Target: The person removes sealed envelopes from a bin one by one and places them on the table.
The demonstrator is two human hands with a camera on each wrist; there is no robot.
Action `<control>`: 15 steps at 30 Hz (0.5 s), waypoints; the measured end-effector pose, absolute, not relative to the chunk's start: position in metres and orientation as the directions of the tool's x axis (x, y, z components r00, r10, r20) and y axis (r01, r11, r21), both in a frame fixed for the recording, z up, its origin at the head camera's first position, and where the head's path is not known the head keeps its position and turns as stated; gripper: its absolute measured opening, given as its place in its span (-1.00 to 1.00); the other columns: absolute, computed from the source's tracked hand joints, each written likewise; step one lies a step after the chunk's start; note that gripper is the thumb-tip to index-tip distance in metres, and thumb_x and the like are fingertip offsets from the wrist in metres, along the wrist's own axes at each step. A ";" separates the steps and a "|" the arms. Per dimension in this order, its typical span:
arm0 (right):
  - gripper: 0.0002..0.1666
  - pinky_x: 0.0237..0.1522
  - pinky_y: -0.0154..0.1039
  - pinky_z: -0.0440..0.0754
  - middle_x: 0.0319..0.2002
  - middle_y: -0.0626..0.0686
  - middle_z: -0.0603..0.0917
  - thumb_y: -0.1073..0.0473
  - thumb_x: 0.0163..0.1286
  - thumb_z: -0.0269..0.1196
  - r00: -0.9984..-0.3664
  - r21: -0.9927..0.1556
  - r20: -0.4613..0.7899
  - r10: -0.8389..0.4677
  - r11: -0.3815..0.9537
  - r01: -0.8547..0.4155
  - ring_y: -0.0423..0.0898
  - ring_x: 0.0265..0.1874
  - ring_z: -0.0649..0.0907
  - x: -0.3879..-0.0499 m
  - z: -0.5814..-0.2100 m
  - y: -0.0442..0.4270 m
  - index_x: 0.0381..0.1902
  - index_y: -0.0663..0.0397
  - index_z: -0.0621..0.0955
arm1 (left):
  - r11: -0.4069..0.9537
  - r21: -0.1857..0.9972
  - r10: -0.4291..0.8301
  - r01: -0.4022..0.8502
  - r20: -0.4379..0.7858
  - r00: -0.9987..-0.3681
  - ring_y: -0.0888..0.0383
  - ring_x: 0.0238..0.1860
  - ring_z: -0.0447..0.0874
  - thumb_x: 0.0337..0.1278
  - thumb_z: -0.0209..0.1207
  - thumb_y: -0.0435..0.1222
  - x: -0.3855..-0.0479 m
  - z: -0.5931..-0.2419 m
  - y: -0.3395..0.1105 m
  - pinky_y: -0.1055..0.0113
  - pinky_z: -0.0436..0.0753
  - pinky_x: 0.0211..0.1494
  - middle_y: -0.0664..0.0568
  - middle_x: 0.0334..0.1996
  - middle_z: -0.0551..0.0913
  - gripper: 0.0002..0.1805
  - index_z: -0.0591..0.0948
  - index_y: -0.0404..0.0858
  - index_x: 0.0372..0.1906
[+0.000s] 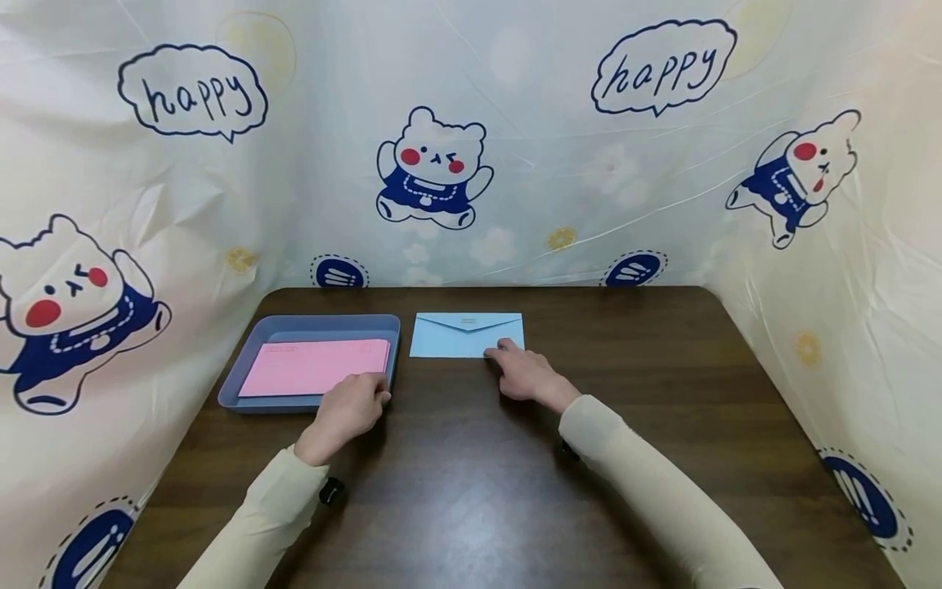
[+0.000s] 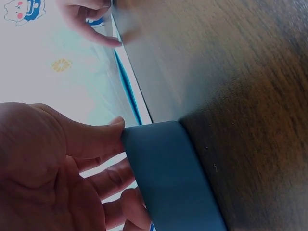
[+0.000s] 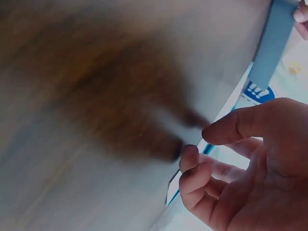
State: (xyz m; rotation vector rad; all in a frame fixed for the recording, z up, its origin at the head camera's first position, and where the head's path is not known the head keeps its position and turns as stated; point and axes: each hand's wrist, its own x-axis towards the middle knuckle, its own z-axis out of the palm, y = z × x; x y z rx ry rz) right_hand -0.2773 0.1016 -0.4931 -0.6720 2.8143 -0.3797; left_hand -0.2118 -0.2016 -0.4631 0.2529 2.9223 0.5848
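A blue-grey tray stands at the back left with pink envelopes lying in it. My left hand holds the tray's front right corner; in the left wrist view its thumb meets the outer rim and the other fingers bend behind it. To the tray's right a light blue envelope lies flat, its pointed flap facing up. My right hand touches that envelope's front right part, thumb and forefinger apart. In the right wrist view its fingertips are at the envelope's near edge.
Both stand on a dark brown wooden table. A printed cloth with bears and lettering hangs behind the table and along both sides.
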 end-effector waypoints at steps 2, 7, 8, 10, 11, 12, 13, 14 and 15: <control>-0.35 -0.34 -0.03 0.55 0.51 0.22 0.33 0.36 0.51 0.11 -0.866 -0.304 -0.153 -0.476 0.857 -0.417 0.13 0.00 0.67 -0.276 -0.493 0.101 0.52 -0.01 0.46 | 0.910 0.390 0.195 0.140 -0.105 -0.975 0.02 -0.48 0.47 0.40 0.29 -0.39 -0.211 -0.464 -0.202 0.15 0.50 -0.41 0.00 -0.53 0.51 -0.88 0.65 -0.26 -0.32; -0.35 -0.47 -0.12 0.43 0.49 0.24 0.35 0.37 0.51 0.08 -0.843 -0.311 -0.166 -0.512 0.839 -0.448 0.09 -0.08 0.66 -0.271 -0.499 0.099 0.53 0.03 0.45 | 0.910 0.387 0.203 0.146 -0.109 -0.973 0.04 -0.51 0.46 0.40 0.29 -0.40 -0.207 -0.468 -0.202 0.18 0.45 -0.44 0.03 -0.56 0.49 -0.83 0.62 -0.24 -0.38; -0.34 -0.47 -0.13 0.42 0.49 0.24 0.35 0.37 0.50 0.08 -0.844 -0.307 -0.165 -0.510 0.840 -0.448 0.09 -0.08 0.66 -0.270 -0.500 0.099 0.53 0.03 0.46 | 0.909 0.391 0.203 0.145 -0.111 -0.973 0.04 -0.51 0.46 0.39 0.29 -0.40 -0.207 -0.469 -0.202 0.18 0.45 -0.44 0.03 -0.57 0.49 -0.83 0.62 -0.24 -0.38; -0.34 -0.48 -0.13 0.40 0.49 0.24 0.35 0.38 0.49 0.09 -0.850 -0.303 -0.159 -0.502 0.844 -0.442 0.09 -0.13 0.66 -0.270 -0.500 0.099 0.53 0.03 0.45 | 0.906 0.396 0.204 0.146 -0.106 -0.973 0.04 -0.50 0.46 0.38 0.30 -0.40 -0.207 -0.469 -0.202 0.18 0.47 -0.44 0.03 -0.56 0.49 -0.84 0.62 -0.24 -0.37; -0.33 -0.47 -0.12 0.40 0.49 0.23 0.35 0.38 0.49 0.10 -0.853 -0.301 -0.155 -0.498 0.847 -0.439 0.10 -0.15 0.66 -0.270 -0.500 0.099 0.53 0.03 0.45 | 0.906 0.398 0.203 0.147 -0.102 -0.974 0.04 -0.50 0.46 0.38 0.30 -0.40 -0.208 -0.468 -0.201 0.17 0.47 -0.44 0.03 -0.56 0.50 -0.84 0.62 -0.24 -0.37; -0.33 -0.47 -0.11 0.41 0.49 0.23 0.35 0.38 0.49 0.10 -0.857 -0.299 -0.150 -0.493 0.849 -0.436 0.10 -0.14 0.66 -0.271 -0.499 0.098 0.54 0.02 0.45 | 0.906 0.399 0.199 0.145 -0.098 -0.975 0.03 -0.49 0.47 0.37 0.30 -0.41 -0.209 -0.468 -0.201 0.17 0.48 -0.43 0.02 -0.55 0.50 -0.85 0.62 -0.24 -0.37; -0.32 -0.46 -0.11 0.41 0.50 0.22 0.34 0.38 0.49 0.10 -0.859 -0.296 -0.148 -0.490 0.851 -0.434 0.10 -0.12 0.66 -0.273 -0.498 0.098 0.54 0.01 0.44 | 0.905 0.399 0.197 0.144 -0.094 -0.976 0.02 -0.49 0.47 0.37 0.30 -0.41 -0.210 -0.467 -0.201 0.16 0.48 -0.43 0.02 -0.55 0.50 -0.86 0.63 -0.24 -0.36; -0.32 -0.45 -0.11 0.42 0.50 0.22 0.34 0.38 0.49 0.10 -0.860 -0.295 -0.148 -0.488 0.852 -0.433 0.11 -0.10 0.66 -0.274 -0.496 0.098 0.54 0.01 0.44 | 0.906 0.398 0.194 0.143 -0.090 -0.977 0.02 -0.49 0.47 0.38 0.30 -0.40 -0.211 -0.466 -0.201 0.16 0.49 -0.42 0.02 -0.55 0.51 -0.86 0.63 -0.24 -0.36; -0.31 -0.45 -0.11 0.41 0.51 0.22 0.33 0.38 0.49 0.10 -0.859 -0.293 -0.151 -0.490 0.852 -0.434 0.11 -0.10 0.66 -0.276 -0.495 0.097 0.55 0.01 0.43 | 0.908 0.395 0.192 0.142 -0.088 -0.977 0.02 -0.49 0.47 0.38 0.30 -0.40 -0.211 -0.465 -0.201 0.16 0.49 -0.42 0.02 -0.54 0.51 -0.85 0.63 -0.24 -0.36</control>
